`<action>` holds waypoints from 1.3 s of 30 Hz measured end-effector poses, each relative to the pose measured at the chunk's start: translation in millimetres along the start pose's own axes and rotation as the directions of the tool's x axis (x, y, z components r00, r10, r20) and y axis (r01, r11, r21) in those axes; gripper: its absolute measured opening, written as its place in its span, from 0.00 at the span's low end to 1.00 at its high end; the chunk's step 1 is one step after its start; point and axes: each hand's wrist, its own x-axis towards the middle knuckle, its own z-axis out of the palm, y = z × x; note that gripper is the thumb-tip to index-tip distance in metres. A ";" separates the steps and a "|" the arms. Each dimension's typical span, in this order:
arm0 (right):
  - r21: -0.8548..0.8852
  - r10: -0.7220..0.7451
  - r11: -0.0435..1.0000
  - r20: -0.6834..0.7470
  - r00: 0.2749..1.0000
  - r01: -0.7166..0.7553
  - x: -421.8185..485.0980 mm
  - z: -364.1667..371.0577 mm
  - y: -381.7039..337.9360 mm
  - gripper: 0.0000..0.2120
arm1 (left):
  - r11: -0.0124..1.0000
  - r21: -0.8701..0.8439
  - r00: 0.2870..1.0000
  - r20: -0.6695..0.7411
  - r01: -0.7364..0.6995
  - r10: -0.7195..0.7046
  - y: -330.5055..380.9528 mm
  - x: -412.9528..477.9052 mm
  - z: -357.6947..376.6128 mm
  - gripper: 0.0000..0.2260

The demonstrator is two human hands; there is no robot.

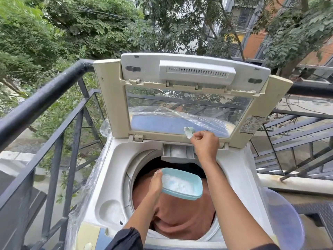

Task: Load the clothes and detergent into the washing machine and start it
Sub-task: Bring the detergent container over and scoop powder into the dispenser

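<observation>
The front edge of the machine (115, 159) is cut off at the bottom of the view, and both forearms hide part of the opening. The back of the drum is dark and half covered by the tub (194, 196), so only some clothes (183, 219) can be seen inside: a brownish-pink piece on top, something dark behind it, a white edge at the front. The handle of the scoop (189, 132) is hidden in the fingers, and I cannot tell if the scoop has powder in it. The panel behind the upright lid (189, 69) shows only through the lid's window, blurred under a wrinkled plastic film (189, 116).

The left hand (156, 183) grips the tub by its near side, over the drum; its fingers under the tub are hidden. White powder (180, 184) lies in the tub. The right hand (205, 143) pinches the scoop just above the drawer (177, 152), which stands pulled out at the back of the opening, under the lid.

A dark railing (41, 103) runs along the left side, near the machine. Metal stairs (297, 141) go down on the right. A round bluish plastic thing (286, 219) is beside the machine on the right, partly behind the right arm. Trees (72, 33) fill the background
</observation>
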 end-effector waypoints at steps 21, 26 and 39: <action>-0.143 -0.443 0.895 -0.175 0.879 0.422 1.0 7.8 1.9 0.04 | 0.997 -0.077 1.000 0.029 0.006 -0.004 13.6 -0.6 -6.1 0.13; -0.191 -0.528 0.847 -0.197 0.826 0.496 -2.2 11.1 7.6 0.07 | 0.996 -0.086 1.000 0.030 0.008 -0.006 15.3 -1.6 -7.0 0.13; -0.029 0.005 1.000 0.219 0.976 0.002 -17.7 6.4 28.9 0.06 | 0.994 -0.091 0.998 0.008 -0.064 0.065 22.4 -10.3 -2.5 0.14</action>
